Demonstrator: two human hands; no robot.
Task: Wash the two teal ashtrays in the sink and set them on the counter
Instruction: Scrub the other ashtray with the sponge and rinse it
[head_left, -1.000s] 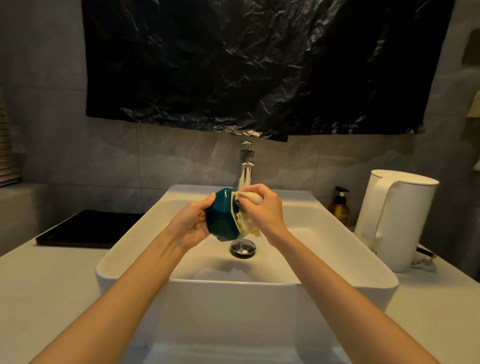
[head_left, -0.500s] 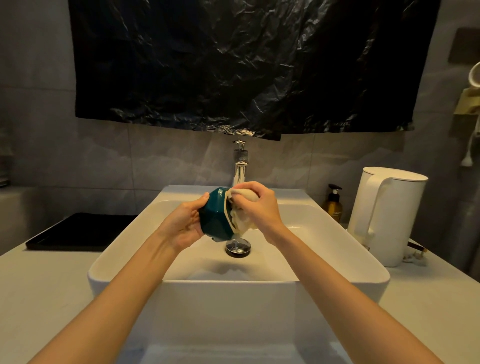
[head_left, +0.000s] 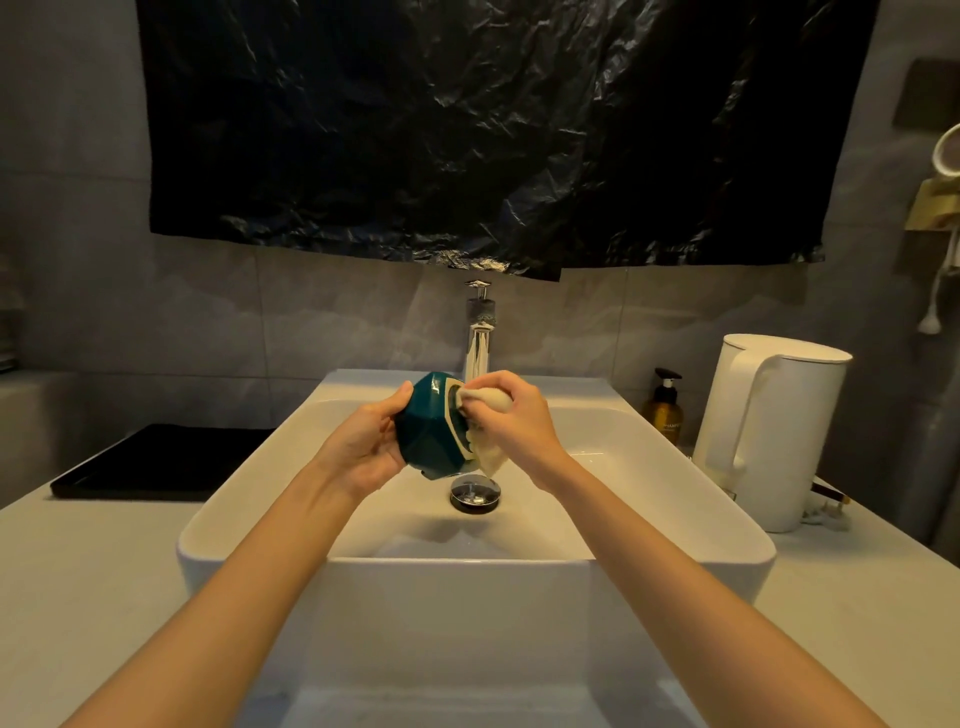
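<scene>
Barely shifted from a moment ago, over the white sink (head_left: 649, 467) the left hand (head_left: 363, 449) cups the teal ashtray (head_left: 428, 434) on its side while the right hand (head_left: 522, 431), at its three o'clock, grips a pale cloth (head_left: 496, 401) pressed into its mouth, all just twelve o'clock of the drain (head_left: 475, 491).

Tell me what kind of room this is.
Likely a bathroom: a white vessel sink, a chrome faucet behind it, and an amber pump bottle on the counter.
</scene>
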